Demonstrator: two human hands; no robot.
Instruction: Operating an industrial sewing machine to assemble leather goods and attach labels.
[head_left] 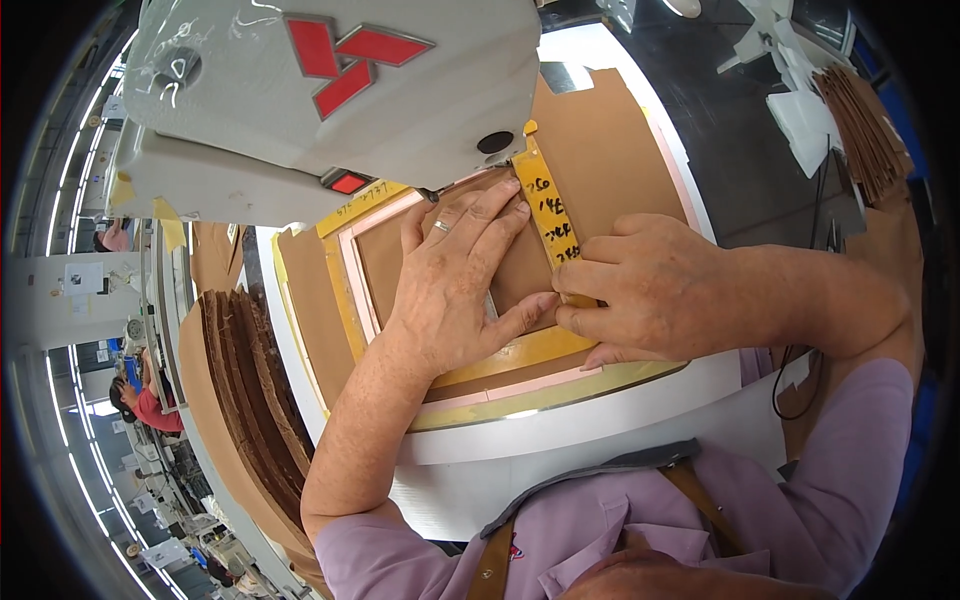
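Workroom around us: rows of strip lights (90,440) and a person in red (162,408) far beyond the left hand, at that side. Closer in, a white table (735,420) spreads beneath both hands, and a pale machine (450,95) with a red emblem of three diamonds (345,92) juts over it, just beyond the left fingertips.

Between and beneath the hands lies a yellow frame (520,352) with pink edging (500,391), and inside it a brown sheet (520,265). One side of the frame is a yellow strip (546,205) bearing black handwriting, running away from the right fingertips.

I see the left hand (455,270) lying flat and open across the sheet, fingers spread, a ring (441,226) on one; its foremost fingertips reach the strip near the machine. Its thumb points toward the right hand (655,285), whose fingers are bent, their tips on the near end of the strip; I cannot tell whether they pinch it or only press.

Left of the left forearm stands a stack of brown pieces (250,370). Beyond the right hand, farther right, hangs another brown bundle (862,135).
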